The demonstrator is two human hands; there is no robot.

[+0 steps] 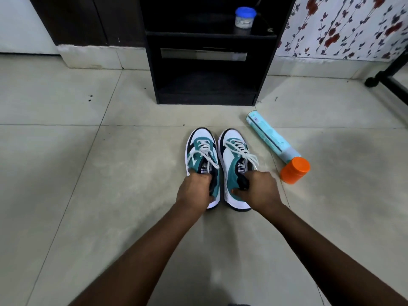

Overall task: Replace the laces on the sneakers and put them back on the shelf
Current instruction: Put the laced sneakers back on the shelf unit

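Note:
Two white, teal and black sneakers stand side by side on the tiled floor, toes pointing away from me, both threaded with white laces. My left hand [195, 191] grips the heel collar of the left sneaker [202, 151]. The heel collar of the right sneaker [235, 155] is held by my right hand [258, 191]. A black shelf unit [207, 69] stands straight ahead beyond the toes, its lower compartment open and dark.
A pale blue cylinder with an orange cap [278, 146] lies on the floor right of the sneakers. A jar with a blue lid [245, 18] sits on the upper shelf. A floral curtain [344, 25] hangs at the right, and a black stand foot [386, 80] is at the far right.

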